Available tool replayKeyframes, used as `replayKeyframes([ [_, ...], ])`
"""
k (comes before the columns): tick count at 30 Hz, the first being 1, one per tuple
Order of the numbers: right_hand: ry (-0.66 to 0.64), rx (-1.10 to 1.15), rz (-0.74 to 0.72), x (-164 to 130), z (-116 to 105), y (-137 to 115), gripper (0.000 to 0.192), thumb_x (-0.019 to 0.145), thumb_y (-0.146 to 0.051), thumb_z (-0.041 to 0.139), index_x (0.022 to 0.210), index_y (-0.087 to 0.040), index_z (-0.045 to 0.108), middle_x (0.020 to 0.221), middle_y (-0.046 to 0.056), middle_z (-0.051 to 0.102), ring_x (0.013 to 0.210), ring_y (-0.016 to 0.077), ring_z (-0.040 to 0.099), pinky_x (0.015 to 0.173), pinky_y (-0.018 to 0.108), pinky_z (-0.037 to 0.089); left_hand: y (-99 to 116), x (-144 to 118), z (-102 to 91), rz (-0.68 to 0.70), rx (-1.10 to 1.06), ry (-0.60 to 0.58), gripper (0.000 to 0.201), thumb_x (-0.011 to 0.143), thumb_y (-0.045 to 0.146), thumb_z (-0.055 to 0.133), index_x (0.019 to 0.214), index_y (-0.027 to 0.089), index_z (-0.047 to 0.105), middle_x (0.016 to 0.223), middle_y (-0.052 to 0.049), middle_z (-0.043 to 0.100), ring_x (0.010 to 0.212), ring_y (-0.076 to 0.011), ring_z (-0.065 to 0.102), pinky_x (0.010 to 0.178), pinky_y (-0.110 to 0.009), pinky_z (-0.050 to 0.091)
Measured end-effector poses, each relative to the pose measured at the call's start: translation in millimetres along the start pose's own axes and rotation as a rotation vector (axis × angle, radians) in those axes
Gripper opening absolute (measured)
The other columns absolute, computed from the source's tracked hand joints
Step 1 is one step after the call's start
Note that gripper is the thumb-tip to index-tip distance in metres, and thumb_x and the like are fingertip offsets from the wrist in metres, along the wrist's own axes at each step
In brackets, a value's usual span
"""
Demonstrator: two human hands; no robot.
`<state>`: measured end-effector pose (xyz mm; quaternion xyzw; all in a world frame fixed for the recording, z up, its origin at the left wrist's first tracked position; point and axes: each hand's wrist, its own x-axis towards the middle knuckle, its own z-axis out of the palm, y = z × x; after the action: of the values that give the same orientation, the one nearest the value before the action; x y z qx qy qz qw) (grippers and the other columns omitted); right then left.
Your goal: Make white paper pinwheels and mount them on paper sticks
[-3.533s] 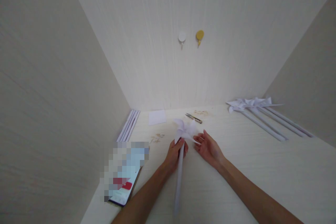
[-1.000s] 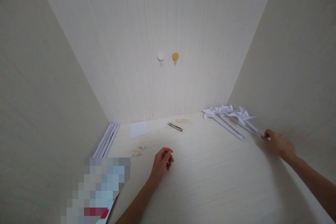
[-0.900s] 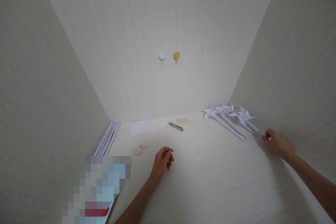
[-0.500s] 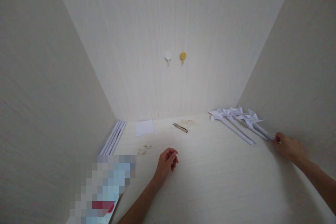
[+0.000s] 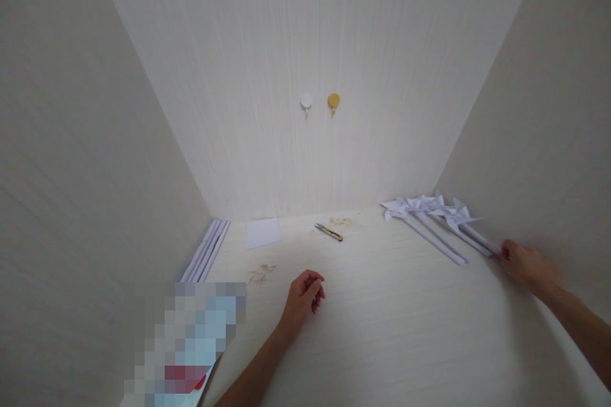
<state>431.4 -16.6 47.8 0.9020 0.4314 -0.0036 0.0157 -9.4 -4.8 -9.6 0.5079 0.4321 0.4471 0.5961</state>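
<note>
Several white paper pinwheels (image 5: 436,219) on rolled paper sticks lie in a row at the far right of the pale table (image 5: 391,331), beside the right wall. My right hand (image 5: 527,267) reaches out to them, and its fingertips pinch the near end of the outermost pinwheel's stick. In the middle of the table my left hand (image 5: 303,296) rests with its fingers loosely curled and nothing in it.
Small snips (image 5: 328,232) lie near the back wall beside some brownish scraps (image 5: 341,222). A white paper square (image 5: 263,233) and several rolled paper sticks (image 5: 206,255) sit at the back left. More scraps (image 5: 260,273) lie nearby. Two hooks (image 5: 319,102) hang on the back wall.
The pinwheel that both hands held at the table's middle now lies with the others at the right. My right hand has gone there with it; my left hand stays curled mid-table.
</note>
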Motion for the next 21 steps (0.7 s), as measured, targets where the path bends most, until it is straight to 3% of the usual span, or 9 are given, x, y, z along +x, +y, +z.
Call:
replayKeyframes([
  [8,-0.008,-0.013,0.021,3.6,6.9,0.6,0.028,0.084,-0.029,0.030,0.088,-0.013,0.054,0.088,0.021,0.059,0.076,0.0260,0.057,0.053,0.030,0.034,-0.5,0.5,0.2,-0.006,0.006,-0.008,0.024,0.062,0.038,0.053,0.069,0.016,0.049,0.046,0.006,0.048,0.034,-0.0040,0.037,0.031,-0.017,0.028],
  [16,0.013,-0.006,0.058,-1.8,1.0,-0.8,0.027,0.083,-0.033,0.034,0.085,-0.015,0.053,0.088,0.018,0.061,0.076,0.0262,0.058,0.053,0.029,0.036,0.2,0.7,0.2,-0.002,0.003,-0.009,0.022,0.063,0.037,0.054,0.069,0.016,0.049,0.046,0.006,0.048,0.034,-0.0039,0.037,0.031,-0.016,0.027],
  [21,0.172,0.085,0.048,-9.4,-3.1,2.8,0.017,0.082,-0.028,0.039,0.085,-0.016,0.052,0.093,0.019,0.060,0.075,0.0250,0.056,0.055,0.030,0.036,-0.7,1.2,0.4,-0.001,-0.014,-0.018,0.020,0.062,0.034,0.053,0.069,0.016,0.049,0.046,0.006,0.048,0.034,-0.0040,0.036,0.031,-0.016,0.026],
])
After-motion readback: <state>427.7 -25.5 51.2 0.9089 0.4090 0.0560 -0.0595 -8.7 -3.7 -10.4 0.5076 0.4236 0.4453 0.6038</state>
